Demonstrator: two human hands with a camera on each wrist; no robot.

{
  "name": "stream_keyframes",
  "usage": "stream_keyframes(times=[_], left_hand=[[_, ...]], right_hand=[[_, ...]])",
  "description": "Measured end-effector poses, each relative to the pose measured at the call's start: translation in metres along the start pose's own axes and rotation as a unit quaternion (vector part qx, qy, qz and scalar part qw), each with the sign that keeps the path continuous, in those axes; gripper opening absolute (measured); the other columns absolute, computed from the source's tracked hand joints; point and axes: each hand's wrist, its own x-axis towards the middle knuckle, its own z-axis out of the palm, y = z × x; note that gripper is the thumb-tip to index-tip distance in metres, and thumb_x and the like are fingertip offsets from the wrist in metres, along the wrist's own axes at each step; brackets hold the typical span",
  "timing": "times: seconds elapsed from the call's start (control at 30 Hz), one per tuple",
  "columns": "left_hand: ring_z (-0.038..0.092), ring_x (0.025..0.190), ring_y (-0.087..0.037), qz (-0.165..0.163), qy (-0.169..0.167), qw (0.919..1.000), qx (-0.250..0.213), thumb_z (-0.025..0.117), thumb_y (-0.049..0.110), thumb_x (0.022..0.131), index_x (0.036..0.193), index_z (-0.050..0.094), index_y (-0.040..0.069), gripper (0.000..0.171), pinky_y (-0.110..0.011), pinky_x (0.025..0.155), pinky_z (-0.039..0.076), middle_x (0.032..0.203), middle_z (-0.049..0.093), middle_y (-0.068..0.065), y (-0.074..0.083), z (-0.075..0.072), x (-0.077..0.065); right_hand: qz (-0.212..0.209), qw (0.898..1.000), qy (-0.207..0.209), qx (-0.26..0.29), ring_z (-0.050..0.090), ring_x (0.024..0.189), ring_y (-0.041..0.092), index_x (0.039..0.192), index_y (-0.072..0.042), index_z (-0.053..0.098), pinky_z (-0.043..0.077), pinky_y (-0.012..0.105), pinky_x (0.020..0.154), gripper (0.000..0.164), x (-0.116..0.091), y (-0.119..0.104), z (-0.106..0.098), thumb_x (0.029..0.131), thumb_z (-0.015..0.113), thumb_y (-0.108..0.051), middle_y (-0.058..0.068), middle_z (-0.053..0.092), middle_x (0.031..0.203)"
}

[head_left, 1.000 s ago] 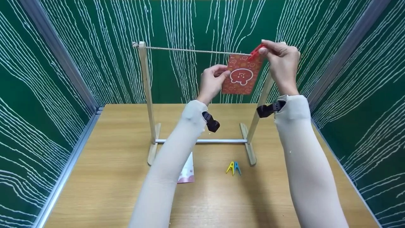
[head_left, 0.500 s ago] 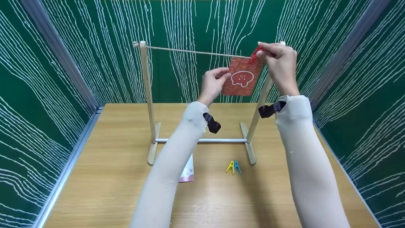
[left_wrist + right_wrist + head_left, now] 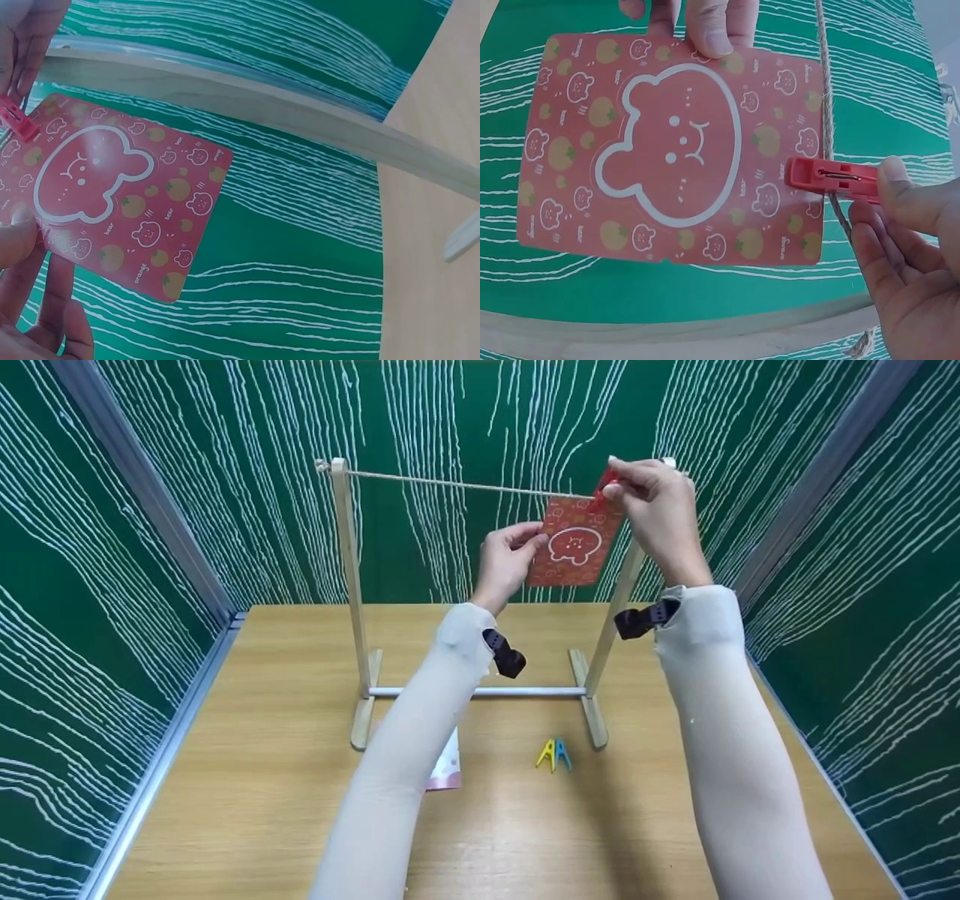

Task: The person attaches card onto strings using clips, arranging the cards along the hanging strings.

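Here, left hand (image 3: 507, 561) in a pinch on the red card (image 3: 575, 545), right hand (image 3: 663, 514) likewise on the red clothespin (image 3: 831, 180).

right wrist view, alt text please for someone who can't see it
The right hand's grip pinches a red plastic clothespin lying across a thin beige rope and the edge of a red rectangular card with a white-outlined bear face. The left hand's grip holds the card at top, before a green wall with white lines.
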Motion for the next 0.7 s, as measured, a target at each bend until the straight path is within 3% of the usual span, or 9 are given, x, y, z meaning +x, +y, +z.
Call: stream_keyframes(times=[0.2,0.33,0.7], left_hand=[[0.063,0.095,-0.010,0.006,0.003,1.0000,-0.005,0.057,0.016,0.096,0.118,0.068,0.011,0.025,-0.025,0.085,0.053,0.108,0.070,-0.004,-0.0019,0.0015,0.0003],[0.063,0.095,-0.010,0.010,0.006,0.9999,-0.004,0.057,0.014,0.096,0.118,0.068,0.011,0.025,-0.020,0.080,0.051,0.109,0.070,-0.004,-0.0020,0.0014,0.0010],[0.061,0.106,-0.010,0.019,-0.028,0.9994,-0.003,0.047,0.019,0.101,0.131,0.059,0.015,0.033,-0.023,0.091,0.050,0.124,0.065,-0.002,-0.0002,-0.0049,-0.0043]], right_hand=[[0.003,1.000,-0.003,0.010,0.059,0.101,0.010,0.129,-0.022,0.060,0.049,0.021,0.094,0.039,-0.0016,0.0011,-0.0002,0.091,0.062,-0.024,0.008,0.063,0.121],[0.001,1.000,0.002,0.015,0.057,0.099,0.007,0.130,-0.022,0.058,0.049,0.019,0.091,0.041,-0.0017,0.0020,0.0000,0.089,0.064,-0.025,0.008,0.063,0.122],[-0.008,0.998,0.023,0.061,0.056,0.098,0.008,0.133,-0.025,0.054,0.049,0.019,0.091,0.042,-0.0027,0.0049,0.0032,0.092,0.060,-0.028,0.008,0.062,0.128]])
